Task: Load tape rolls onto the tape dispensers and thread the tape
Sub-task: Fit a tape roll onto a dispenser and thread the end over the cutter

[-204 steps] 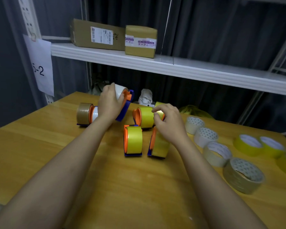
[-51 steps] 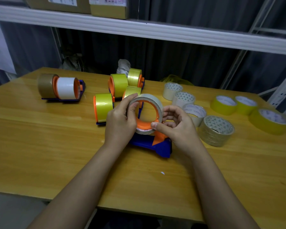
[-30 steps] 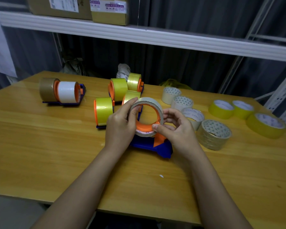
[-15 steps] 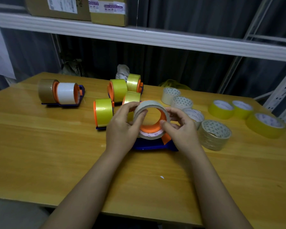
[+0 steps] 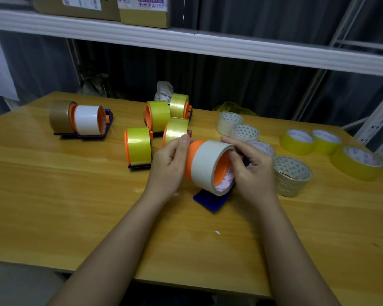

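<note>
A pale tape roll (image 5: 205, 165) sits partway on the orange spool of a blue tape dispenser (image 5: 210, 198) held just above the wooden table (image 5: 75, 195). My left hand (image 5: 169, 166) grips the orange spool end on the left. On the right, my right hand (image 5: 251, 168) holds the roll's rim, with fingers reaching into its core. The dispenser's blue base points down toward me. Most of the dispenser is hidden by the roll and my hands.
Several loaded dispensers stand behind: a brown and white pair (image 5: 80, 119) at the left, yellow ones (image 5: 138, 145) in the middle. Loose clear rolls (image 5: 292, 175) and yellow rolls (image 5: 296, 141) lie at the right. A white shelf (image 5: 208, 44) with cardboard boxes overhangs the back.
The dispenser with the roll has been turned, so the roll's open side now faces right. The roll has slid further onto the orange spool. Both hands shifted their hold.
</note>
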### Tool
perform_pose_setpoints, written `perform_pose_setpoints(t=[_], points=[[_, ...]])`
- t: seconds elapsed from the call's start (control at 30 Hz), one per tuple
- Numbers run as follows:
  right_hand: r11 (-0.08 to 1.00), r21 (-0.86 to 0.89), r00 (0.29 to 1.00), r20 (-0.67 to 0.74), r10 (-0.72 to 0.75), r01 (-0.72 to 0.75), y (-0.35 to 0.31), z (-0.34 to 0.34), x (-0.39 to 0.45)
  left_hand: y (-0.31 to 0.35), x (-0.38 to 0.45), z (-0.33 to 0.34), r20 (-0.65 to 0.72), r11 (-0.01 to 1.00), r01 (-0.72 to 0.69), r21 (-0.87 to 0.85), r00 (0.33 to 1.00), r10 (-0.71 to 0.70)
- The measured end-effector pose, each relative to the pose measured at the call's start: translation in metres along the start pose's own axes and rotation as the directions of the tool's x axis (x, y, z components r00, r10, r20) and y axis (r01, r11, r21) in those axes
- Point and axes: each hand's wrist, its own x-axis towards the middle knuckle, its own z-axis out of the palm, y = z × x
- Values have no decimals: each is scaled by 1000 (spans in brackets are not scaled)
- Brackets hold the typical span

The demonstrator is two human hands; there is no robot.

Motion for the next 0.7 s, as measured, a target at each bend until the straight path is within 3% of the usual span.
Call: perform_pose_setpoints(t=[0.13,0.23,0.4,0.53,0.7], points=[[998,47,999,34,27,-29,0,1,-2,12,-4,4,206,954,235,-188,959,-196],[1000,-22,1000,10,9,-9,0,1,-1,12,-5,8,254,898,313,-311,937,-239],[953,235,981,37,189,-192,-4,3,3,9,-11,14,286,930,234,-282,946,-152],[922,192,942,82,325,-335,2,9,0,8,-13,18,287,942,179,-283,953,-95],[845,225,866,253,431,-486,-3,13,-1,10,-16,23,314,960,95,-265,949,-8]])
